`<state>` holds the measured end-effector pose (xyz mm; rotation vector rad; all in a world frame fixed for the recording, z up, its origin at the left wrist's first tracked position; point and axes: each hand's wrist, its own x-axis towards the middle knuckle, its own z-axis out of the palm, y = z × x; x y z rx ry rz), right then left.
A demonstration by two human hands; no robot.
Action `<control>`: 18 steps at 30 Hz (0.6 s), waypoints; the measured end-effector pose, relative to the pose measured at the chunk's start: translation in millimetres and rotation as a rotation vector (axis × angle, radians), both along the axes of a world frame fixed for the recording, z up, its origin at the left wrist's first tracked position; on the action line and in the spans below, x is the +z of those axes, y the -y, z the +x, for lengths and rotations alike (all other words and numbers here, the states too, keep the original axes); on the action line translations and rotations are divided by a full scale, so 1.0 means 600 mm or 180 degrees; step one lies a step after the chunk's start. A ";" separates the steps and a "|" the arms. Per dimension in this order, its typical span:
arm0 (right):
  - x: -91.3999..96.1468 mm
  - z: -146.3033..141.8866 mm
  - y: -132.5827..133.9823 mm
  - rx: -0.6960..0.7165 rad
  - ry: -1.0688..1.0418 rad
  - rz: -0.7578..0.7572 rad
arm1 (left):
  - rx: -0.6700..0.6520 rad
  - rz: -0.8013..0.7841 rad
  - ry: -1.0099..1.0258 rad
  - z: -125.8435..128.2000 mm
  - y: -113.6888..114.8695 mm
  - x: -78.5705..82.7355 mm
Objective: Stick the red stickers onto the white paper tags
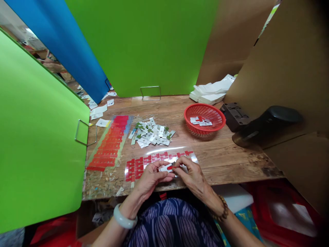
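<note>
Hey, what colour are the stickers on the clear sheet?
The stickers are red, as the head view shows.

Small, flat white plate [163,169] — a red sticker [170,167] against its face — held in fingers [161,175], slightly tilted.

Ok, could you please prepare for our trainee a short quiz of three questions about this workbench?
1. True or false: the left hand holds a small white piece.

2. Seen from the wearer's side, where is the red basket relative to the pile of loose pieces?
A) To the left
B) To the right
C) Underneath

3. Fill in: the clear sheet by the hands carries shapes coloured ____.

Key: 1. True. 2. B. 3. Red.
</note>
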<state>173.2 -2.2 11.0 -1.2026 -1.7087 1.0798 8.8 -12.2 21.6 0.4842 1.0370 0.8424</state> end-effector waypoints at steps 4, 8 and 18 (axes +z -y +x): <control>-0.004 0.000 -0.003 0.0020 -0.0115 -0.0106 | 0.0014 -0.0027 0.0001 -0.001 0.000 0.001; -0.005 -0.001 -0.004 0.0013 -0.0017 0.0009 | 0.0047 -0.0059 -0.0042 0.001 0.000 0.004; -0.005 0.000 -0.001 0.0011 0.0023 0.0058 | 0.0040 -0.0017 -0.0060 0.002 -0.002 0.003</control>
